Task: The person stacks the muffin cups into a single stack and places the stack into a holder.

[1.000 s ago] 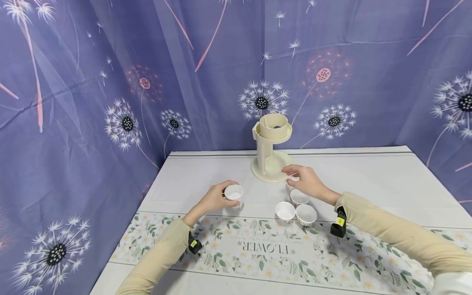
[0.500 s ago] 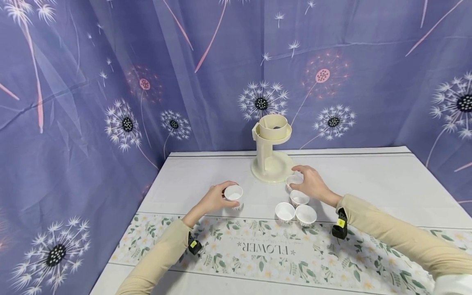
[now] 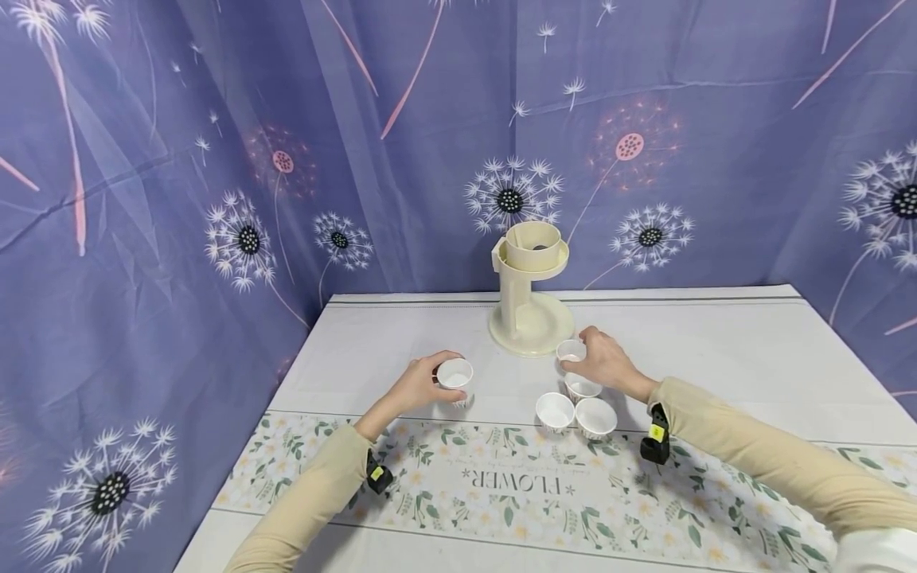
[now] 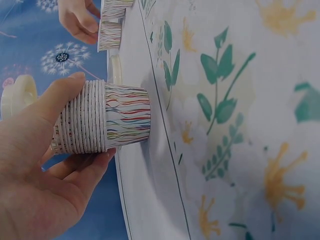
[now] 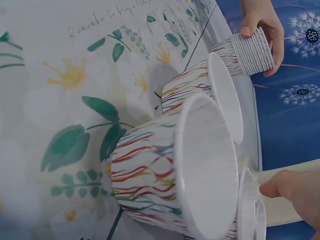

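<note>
My left hand [image 3: 419, 383] grips a stack of nested white paper cups [image 4: 80, 117], thumb on one side and fingers on the other. The lowest cup [image 4: 128, 115] shows colourful wavy stripes. My right hand [image 3: 605, 360] is at the rim of the farthest single cup [image 3: 571, 350], thumb in front and fingertips at the right back of the rim. In the right wrist view, a digit of the right hand [image 5: 302, 195] reaches toward the cup rims. Three more upright cups, a left one [image 3: 555, 411], a right one [image 3: 596, 417] and a middle one [image 3: 583, 387], stand close together in front.
A cream stand [image 3: 514, 306] with a round base and a ring-shaped top [image 3: 533, 247] stands behind the cups. The white tablecloth [image 3: 387, 334] carries a floral band [image 3: 512, 509]. A purple dandelion curtain [image 3: 430, 159] hangs behind and at the left.
My right hand first held the farthest cup, then loosened around it; its fingertips have since drawn right and toward the rim. The left hand and stack stay in place.
</note>
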`<state>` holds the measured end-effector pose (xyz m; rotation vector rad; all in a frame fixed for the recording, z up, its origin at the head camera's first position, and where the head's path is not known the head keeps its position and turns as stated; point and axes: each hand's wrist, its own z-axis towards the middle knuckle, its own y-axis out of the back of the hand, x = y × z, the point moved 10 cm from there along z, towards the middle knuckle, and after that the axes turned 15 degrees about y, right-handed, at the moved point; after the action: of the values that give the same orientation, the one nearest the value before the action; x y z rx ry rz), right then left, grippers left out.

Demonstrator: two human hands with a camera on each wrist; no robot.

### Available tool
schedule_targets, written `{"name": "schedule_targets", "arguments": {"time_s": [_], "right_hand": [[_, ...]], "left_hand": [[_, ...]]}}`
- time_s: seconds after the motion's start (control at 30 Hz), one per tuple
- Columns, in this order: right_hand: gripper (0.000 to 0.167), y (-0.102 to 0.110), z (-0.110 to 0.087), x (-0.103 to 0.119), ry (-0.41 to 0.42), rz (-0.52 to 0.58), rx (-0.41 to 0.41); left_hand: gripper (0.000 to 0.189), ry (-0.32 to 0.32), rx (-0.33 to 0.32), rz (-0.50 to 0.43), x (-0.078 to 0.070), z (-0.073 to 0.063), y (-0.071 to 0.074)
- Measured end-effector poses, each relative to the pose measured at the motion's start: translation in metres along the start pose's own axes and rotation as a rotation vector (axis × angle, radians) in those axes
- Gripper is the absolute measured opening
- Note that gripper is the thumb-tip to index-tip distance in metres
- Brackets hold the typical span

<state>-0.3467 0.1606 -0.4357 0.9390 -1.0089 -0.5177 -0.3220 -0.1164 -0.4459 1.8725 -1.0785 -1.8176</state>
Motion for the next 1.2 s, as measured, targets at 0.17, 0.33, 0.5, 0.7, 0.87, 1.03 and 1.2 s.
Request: {"name": "schedule_targets", "arguments": {"time_s": [0.17, 0.33, 0.5, 0.7, 0.87, 1.03, 1.2], "right_hand": [[0.062, -0.0037, 0.0008, -0.0035, -0.030, -0.017, 0.026], [0.062, -0.0068, 0.0019, -0.0060, -0.046, -0.021, 0.043], [0.060, -0.0065, 0.0026, -0.0064, -0.045, -0.025, 0.034], [0.060, -0.0052, 0.0032, -0.0049, -0.034, -0.025, 0.024], [0.061, -0.0043, 0.0019, -0.0031, -0.030, -0.027, 0.020], [0.063, -0.0043, 0.0021, -0.0014, -0.015, -0.028, 0.007], [0.064, -0.0059, 0.0036, -0.0018, -0.024, -0.023, 0.011]], "left_hand": [[0.065, 0.000, 0.005, -0.007, -0.0014, -0.0001, -0.0003], [0.066, 0.002, 0.011, -0.008, -0.0013, -0.0002, -0.0012], [0.066, -0.001, 0.017, -0.004, -0.0018, -0.0009, -0.0022], [0.066, 0.004, 0.017, -0.007, -0.0012, -0.0009, -0.0016], [0.064, 0.003, 0.006, -0.002, -0.0006, -0.0003, -0.0003], [0.064, 0.005, 0.004, -0.002, -0.0007, -0.0008, 0.0006], [0.065, 0.004, 0.009, -0.002, -0.0008, -0.0006, -0.0002]]}}
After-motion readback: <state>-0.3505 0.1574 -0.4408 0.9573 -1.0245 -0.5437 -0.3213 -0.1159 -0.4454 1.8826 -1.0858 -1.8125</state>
